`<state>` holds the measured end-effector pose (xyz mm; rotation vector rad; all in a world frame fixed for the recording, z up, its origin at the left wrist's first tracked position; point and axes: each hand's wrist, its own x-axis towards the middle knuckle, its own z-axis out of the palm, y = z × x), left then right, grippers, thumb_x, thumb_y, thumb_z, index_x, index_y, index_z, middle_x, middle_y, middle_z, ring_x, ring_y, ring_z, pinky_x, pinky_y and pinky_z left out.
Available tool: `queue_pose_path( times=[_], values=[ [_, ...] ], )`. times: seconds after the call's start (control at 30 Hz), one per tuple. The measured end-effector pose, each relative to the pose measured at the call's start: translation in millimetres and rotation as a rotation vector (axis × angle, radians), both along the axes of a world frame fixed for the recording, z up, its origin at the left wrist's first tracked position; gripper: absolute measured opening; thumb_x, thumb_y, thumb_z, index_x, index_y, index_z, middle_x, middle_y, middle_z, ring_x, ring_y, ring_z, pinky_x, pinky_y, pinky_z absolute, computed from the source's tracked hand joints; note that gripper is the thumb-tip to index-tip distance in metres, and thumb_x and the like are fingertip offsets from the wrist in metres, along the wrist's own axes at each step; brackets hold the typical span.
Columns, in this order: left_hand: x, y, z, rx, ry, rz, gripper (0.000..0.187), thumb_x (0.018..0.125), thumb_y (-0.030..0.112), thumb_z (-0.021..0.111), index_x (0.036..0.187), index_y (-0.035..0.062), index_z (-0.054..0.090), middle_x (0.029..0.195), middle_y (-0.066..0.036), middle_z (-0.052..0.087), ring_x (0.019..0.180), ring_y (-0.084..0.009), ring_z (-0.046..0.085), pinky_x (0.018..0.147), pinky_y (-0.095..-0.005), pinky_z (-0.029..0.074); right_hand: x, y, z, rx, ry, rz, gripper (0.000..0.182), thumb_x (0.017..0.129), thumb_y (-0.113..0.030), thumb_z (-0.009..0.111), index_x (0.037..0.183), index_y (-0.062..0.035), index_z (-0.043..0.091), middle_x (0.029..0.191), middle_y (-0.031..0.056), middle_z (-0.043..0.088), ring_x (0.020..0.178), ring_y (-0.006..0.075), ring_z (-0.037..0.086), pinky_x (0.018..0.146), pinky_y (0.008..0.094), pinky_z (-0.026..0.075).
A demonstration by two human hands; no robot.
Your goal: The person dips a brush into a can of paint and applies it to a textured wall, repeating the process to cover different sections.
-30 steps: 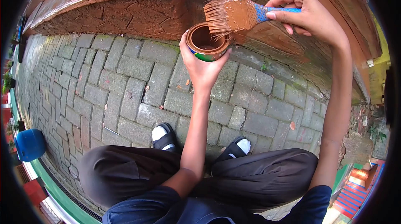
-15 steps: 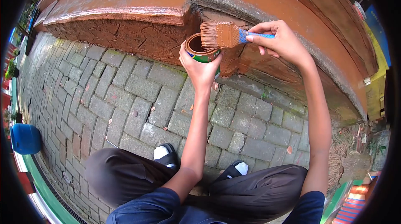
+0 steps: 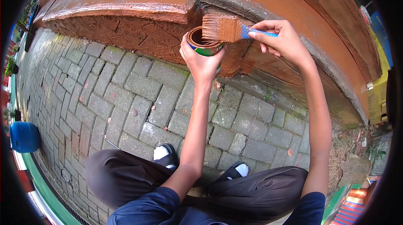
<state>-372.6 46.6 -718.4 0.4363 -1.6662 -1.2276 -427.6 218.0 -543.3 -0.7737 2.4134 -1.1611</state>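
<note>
My left hand (image 3: 201,59) is wrapped around an open paint can (image 3: 210,50) with a green label and a brown-smeared rim. Brown paint coats the inside of the can. Between the fingers and thumb of my right hand (image 3: 279,40) is the blue handle of a wide paintbrush (image 3: 228,28). Its bristles, covered in brown paint, lie across the can's right rim and point left over the opening. Behind both hands runs a low wall (image 3: 121,32), with a wet-looking brown face and a raw grey concrete edge near the corner.
Grey paving blocks (image 3: 168,95) cover the ground around my sandalled feet (image 3: 166,154). A blue barrel (image 3: 24,137) stands at the far left. The wall's ledge (image 3: 239,2) juts out above the can. Gnarled roots (image 3: 344,162) lie at the right.
The can and brush have shifted slightly within the view, and the brush still rests at the can's rim. Both hands keep the same hold.
</note>
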Motion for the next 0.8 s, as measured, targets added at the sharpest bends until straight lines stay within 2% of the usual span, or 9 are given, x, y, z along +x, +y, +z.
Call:
queue_pose_path(
  times=[0.8],
  values=[
    [-8, -6, -26, 0.075, -0.047, 0.011, 0.086, 0.054, 0.017, 0.096, 0.123, -0.0028, 0.048, 0.113, -0.015, 0.062, 0.105, -0.0262, 0.063, 0.094, -0.0401, 0.050, -22, -16, -30, -0.075, 0.049, -0.056, 0.025, 0.092, -0.022, 0.070, 0.106, -0.0008, 0.071, 0.062, -0.0002, 0.062, 0.045, 0.0013, 0.045, 0.042, 0.0206, 0.033]
  ],
)
